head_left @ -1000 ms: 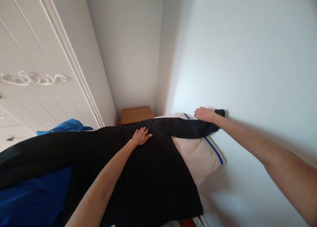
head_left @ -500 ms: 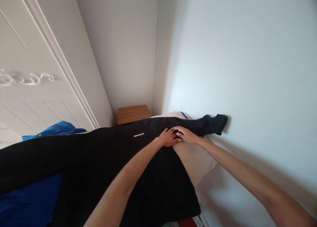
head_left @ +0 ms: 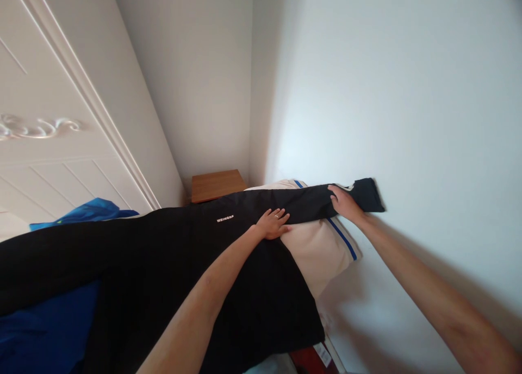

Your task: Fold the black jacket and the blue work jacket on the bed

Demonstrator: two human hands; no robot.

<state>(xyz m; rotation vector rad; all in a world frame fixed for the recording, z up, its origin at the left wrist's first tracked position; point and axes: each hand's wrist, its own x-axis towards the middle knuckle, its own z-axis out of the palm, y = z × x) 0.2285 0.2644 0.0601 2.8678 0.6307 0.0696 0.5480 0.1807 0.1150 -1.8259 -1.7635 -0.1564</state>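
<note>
A black long-sleeved top [head_left: 175, 254] with small white lettering on its chest lies spread out. My left hand [head_left: 274, 224], with a ring on one finger, rests flat on it where the sleeve joins the body, fingers apart. Farther out on the right, my right hand [head_left: 346, 203] lies across the black sleeve [head_left: 305, 200] near its cuff [head_left: 369, 194], thumb and finger spread over the fabric. Part of that hand's fingers is hard to make out. The sleeve stretches nearly straight toward the wall.
Beneath the sleeve is a cream pillow [head_left: 310, 254] with a blue stripe. Blue cloth [head_left: 49, 325] shows under the top at the left. A wooden surface [head_left: 216, 185] stands in the corner, beside a white panelled wardrobe [head_left: 81, 91]. The pale wall [head_left: 387, 91] bounds the right.
My right hand has moved away from my left, outward along the sleeve to near the cuff. The bunched sleeve end now lies straighter and flatter. My left hand stays nearly in place.
</note>
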